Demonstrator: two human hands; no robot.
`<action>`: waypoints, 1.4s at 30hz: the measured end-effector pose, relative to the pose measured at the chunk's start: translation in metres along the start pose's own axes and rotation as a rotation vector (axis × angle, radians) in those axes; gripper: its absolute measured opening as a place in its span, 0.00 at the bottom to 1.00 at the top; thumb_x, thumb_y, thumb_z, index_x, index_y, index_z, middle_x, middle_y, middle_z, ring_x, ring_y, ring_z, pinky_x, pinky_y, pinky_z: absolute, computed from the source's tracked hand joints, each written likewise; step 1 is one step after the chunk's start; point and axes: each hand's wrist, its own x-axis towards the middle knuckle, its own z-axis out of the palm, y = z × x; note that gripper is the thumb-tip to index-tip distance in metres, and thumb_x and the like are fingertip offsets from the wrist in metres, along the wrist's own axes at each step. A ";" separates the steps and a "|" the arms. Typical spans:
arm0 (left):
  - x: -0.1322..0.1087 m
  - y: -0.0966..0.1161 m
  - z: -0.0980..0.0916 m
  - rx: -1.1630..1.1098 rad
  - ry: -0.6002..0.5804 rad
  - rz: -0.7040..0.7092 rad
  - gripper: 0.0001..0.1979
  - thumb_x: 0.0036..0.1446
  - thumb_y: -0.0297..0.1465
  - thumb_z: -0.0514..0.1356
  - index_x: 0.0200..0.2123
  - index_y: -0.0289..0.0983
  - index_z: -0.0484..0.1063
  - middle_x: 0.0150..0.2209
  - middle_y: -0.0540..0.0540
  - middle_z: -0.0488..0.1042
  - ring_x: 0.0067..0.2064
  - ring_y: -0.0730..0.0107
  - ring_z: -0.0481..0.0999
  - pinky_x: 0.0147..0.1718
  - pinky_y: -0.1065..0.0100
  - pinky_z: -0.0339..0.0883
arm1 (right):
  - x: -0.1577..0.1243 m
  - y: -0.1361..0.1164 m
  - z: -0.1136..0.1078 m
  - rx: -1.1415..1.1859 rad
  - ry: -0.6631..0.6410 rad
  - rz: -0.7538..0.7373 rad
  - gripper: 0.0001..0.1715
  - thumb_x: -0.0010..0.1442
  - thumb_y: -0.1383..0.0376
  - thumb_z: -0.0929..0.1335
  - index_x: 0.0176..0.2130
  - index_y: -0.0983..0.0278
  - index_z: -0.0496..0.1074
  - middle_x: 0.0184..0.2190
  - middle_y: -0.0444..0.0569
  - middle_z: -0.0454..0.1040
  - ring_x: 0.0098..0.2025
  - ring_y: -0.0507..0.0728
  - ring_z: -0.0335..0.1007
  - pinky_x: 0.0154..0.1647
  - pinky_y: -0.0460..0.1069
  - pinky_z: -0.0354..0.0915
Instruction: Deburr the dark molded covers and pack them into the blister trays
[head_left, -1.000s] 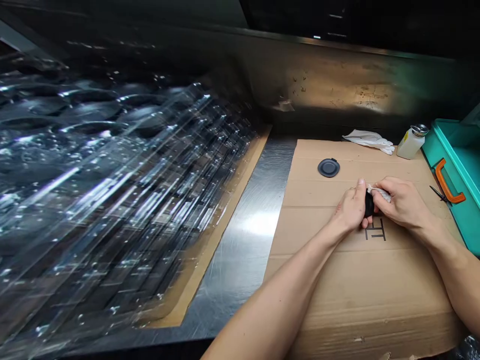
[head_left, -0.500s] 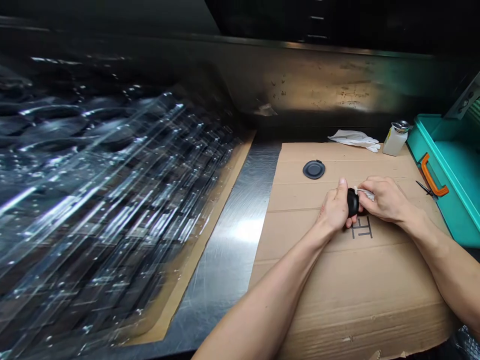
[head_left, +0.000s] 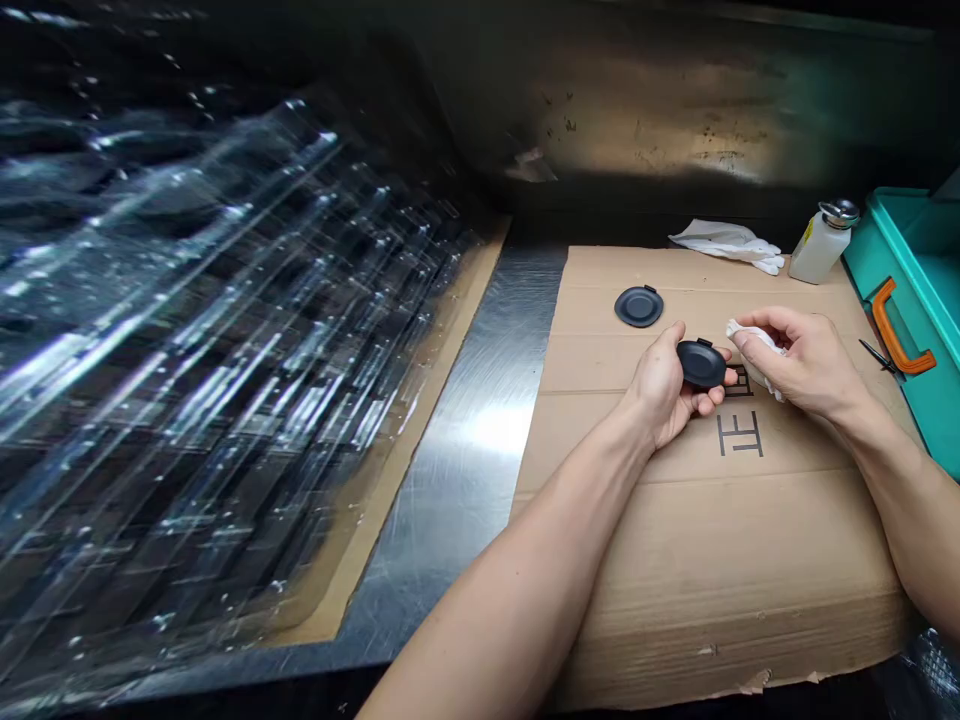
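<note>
My left hand holds a round black plastic lid-like part, its broad face turned up and a small tab on its far edge. Just to the right, apart from the part, my right hand pinches a crumpled white cloth. A second dark disc of similar shape, also with a small tab, lies on the cardboard beyond my left hand. Dark printed characters show on the cardboard under my fingers.
Stacked clear plastic trays cover the left side. At the back right are a white glove and a pump bottle. A teal bin with an orange handle stands right, black tweezers-like tool beside it.
My right hand has drawn the cloth away from the black part to the right. My left hand has tipped the part so its face shows upward. The camera view has shifted.
</note>
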 end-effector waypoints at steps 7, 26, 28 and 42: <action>0.003 -0.007 0.002 0.103 -0.058 0.057 0.31 0.74 0.44 0.39 0.38 0.29 0.74 0.20 0.43 0.72 0.15 0.71 0.68 0.12 0.72 0.56 | 0.000 -0.001 0.013 -0.201 0.009 -0.216 0.10 0.64 0.61 0.68 0.37 0.62 0.79 0.32 0.50 0.79 0.34 0.58 0.74 0.37 0.52 0.65; 0.010 -0.031 0.000 0.436 0.037 0.277 0.37 0.70 0.55 0.43 0.23 0.35 0.73 0.14 0.45 0.70 0.11 0.73 0.65 0.13 0.72 0.55 | 0.001 0.011 0.013 -0.355 -0.096 -0.407 0.10 0.66 0.64 0.63 0.35 0.61 0.72 0.32 0.51 0.74 0.35 0.58 0.68 0.37 0.51 0.60; 0.009 -0.031 0.000 0.459 0.027 0.298 0.37 0.70 0.55 0.43 0.23 0.35 0.73 0.13 0.46 0.69 0.11 0.73 0.66 0.14 0.72 0.56 | 0.002 0.009 0.014 -0.358 -0.079 -0.400 0.10 0.66 0.64 0.63 0.35 0.62 0.72 0.31 0.51 0.74 0.34 0.58 0.67 0.36 0.51 0.60; 0.004 -0.026 0.003 0.377 0.056 0.245 0.37 0.69 0.57 0.43 0.24 0.34 0.72 0.15 0.45 0.69 0.13 0.74 0.65 0.14 0.73 0.55 | -0.002 0.010 0.013 -0.355 -0.089 -0.336 0.12 0.66 0.64 0.64 0.36 0.62 0.76 0.32 0.50 0.76 0.35 0.58 0.71 0.36 0.51 0.61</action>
